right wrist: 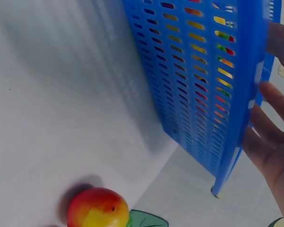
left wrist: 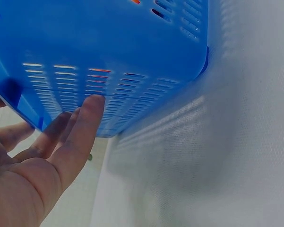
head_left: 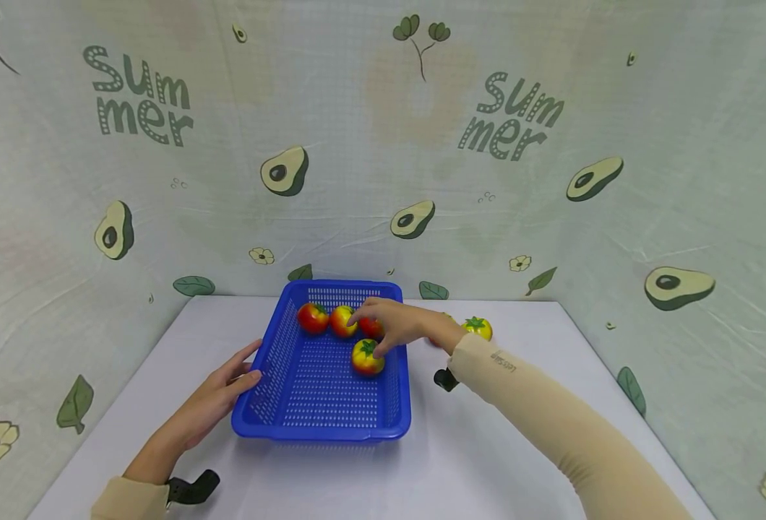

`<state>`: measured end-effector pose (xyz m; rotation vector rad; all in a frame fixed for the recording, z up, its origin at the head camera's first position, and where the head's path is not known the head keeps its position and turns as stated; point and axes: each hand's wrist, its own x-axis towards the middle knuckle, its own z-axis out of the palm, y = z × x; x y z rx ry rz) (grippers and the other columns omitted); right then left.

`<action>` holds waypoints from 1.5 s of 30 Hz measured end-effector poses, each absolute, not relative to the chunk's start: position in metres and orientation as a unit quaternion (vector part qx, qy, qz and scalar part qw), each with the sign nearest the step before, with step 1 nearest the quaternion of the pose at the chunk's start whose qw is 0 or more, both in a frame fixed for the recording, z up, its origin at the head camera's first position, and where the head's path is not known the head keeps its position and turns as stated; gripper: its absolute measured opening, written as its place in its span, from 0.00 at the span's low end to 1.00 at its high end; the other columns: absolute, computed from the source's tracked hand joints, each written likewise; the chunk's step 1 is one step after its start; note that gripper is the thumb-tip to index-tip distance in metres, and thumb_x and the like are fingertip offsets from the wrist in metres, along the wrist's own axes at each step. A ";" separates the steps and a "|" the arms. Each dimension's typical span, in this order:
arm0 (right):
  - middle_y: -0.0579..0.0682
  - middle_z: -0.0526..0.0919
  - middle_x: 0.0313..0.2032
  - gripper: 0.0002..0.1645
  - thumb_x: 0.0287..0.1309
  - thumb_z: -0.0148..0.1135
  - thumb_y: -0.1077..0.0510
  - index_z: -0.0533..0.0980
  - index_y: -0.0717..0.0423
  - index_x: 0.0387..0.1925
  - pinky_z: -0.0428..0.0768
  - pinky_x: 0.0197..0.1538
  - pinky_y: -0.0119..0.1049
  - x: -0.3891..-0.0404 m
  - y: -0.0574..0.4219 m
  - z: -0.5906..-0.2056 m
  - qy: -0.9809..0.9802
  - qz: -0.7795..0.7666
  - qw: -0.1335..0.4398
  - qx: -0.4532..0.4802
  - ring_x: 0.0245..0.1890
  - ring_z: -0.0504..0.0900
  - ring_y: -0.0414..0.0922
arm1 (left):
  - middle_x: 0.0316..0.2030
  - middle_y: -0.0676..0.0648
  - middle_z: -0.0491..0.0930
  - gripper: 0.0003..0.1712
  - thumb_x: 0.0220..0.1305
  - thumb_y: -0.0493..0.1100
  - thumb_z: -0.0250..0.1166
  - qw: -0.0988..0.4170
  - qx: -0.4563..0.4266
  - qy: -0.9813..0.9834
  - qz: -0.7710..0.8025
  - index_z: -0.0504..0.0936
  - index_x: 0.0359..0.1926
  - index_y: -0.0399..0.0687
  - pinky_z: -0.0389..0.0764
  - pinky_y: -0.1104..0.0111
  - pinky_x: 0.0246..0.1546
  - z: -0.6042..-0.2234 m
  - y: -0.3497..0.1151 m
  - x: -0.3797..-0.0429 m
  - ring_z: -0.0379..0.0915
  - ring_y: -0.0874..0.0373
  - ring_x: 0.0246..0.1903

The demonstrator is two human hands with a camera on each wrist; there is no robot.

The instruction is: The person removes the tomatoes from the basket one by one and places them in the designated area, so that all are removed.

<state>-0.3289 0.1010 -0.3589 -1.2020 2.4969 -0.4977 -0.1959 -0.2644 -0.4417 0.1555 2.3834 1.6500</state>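
A blue plastic basket point(head_left: 331, 433) with slotted walls stands on the white tabletop. My left hand point(head_left: 223, 390) holds its left side, thumb at the rim and fingers against the outer wall, as the left wrist view also shows point(left wrist: 61, 156). Over the basket's right side reaches my right hand point(head_left: 392, 321), thumb and fingers spread apart. Just below its thumb lies a yellow-red tomato point(head_left: 366, 361) with a green top; whether they touch I cannot tell. Farther back in the basket are a red tomato point(head_left: 311, 319), a red-yellow tomato point(head_left: 341, 323) and another tomato point(head_left: 370, 329), partly hidden by the right hand.
Right of the basket, a yellow tomato point(head_left: 478, 326) sits on the white tabletop point(head_left: 487, 448). Beside it, another tomato is mostly covered by the right wrist. A red-yellow tomato point(right wrist: 98, 209) shows outside the basket in the right wrist view. A patterned cloth point(head_left: 350, 108) hangs behind.
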 end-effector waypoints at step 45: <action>0.47 0.77 0.64 0.28 0.60 0.80 0.57 0.84 0.43 0.62 0.77 0.70 0.42 -0.323 0.077 -0.385 0.887 -0.065 0.178 -0.421 0.63 0.75 0.45 | 0.74 0.31 0.61 0.43 0.83 0.57 0.55 0.121 0.045 0.814 0.566 0.45 0.87 0.61 0.71 0.39 0.70 -0.440 -0.264 -0.197 0.64 0.34 0.71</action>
